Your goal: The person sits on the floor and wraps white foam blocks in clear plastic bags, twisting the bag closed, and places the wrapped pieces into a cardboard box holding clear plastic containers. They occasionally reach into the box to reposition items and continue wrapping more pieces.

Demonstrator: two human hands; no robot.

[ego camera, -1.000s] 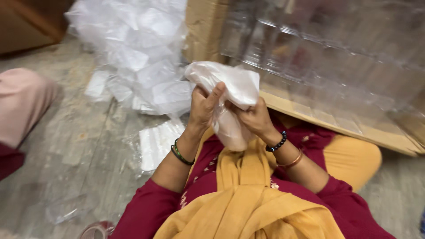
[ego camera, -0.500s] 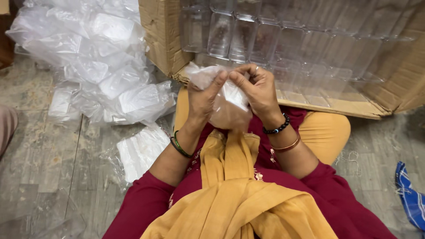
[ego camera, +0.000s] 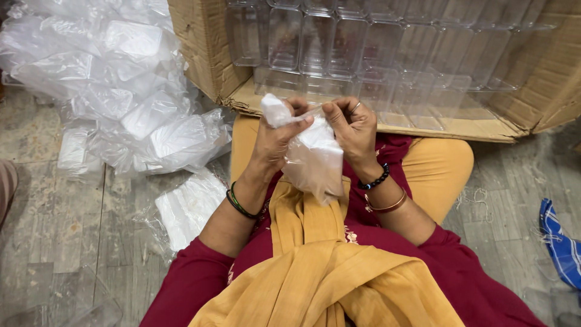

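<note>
While raised together, both hands pinch the plastic bag [ego camera: 311, 158].

The small plastic bag [ego camera: 315, 158] pinched between the left hand [ego camera: 275, 136] and right hand [ego camera: 351, 127] is clear with a milky white sheen. At twelve o'clock, the cardboard box [ego camera: 200, 48] is plain brown, its containers [ego camera: 339, 42] colourless and see-through. At ten o'clock the heap of bags [ego camera: 115, 91] shows cloudy white. The scarf [ego camera: 327, 284] is mustard yellow, the sleeves [ego camera: 181, 290] deep maroon. At four o'clock a cloth [ego camera: 560, 245] is blue with white stripes.
</note>
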